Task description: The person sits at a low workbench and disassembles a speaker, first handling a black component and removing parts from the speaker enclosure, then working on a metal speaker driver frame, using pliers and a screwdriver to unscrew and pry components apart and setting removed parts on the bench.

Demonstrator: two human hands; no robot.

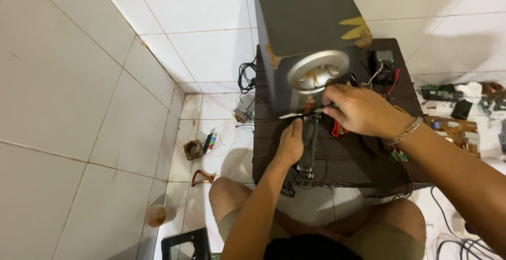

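Landmark: one dark grey speaker cabinet [300, 22] stands upright at the far end of a small dark desk [342, 154], its round silver port [319, 71] facing the person.
Left hand: the left hand [290, 143] lies in front of the cabinet, fingers pressed together along the left side of one long narrow black speaker driver [309, 141], holding it flat on the desk.
Right hand: the right hand [361, 111], in front of the cabinet and to its right, has its fingers pinched around a thin metal tool [301, 114]; the tool's tip reaches left across the top end of the driver.
Thing in hand: the driver lies lengthwise from just below the cabinet toward the desk's near edge, ending a little short of it.
Desk edges: the cabinet fills the far left corner; the left edge runs just beside the left hand, leaving little room there. More bare top lies to the right of the driver.
On the desk: red-handled pliers [336, 128] just right of the driver; one small black part with red wire [385, 62] right of the cabinet.
Floor left of cabinet: white tiles [79, 133], one brown cup [159, 215], one small round coil part [194, 149], a few scraps.
Floor right of cabinet: one brown circuit board [456, 131] and several smaller green ones [437, 91].
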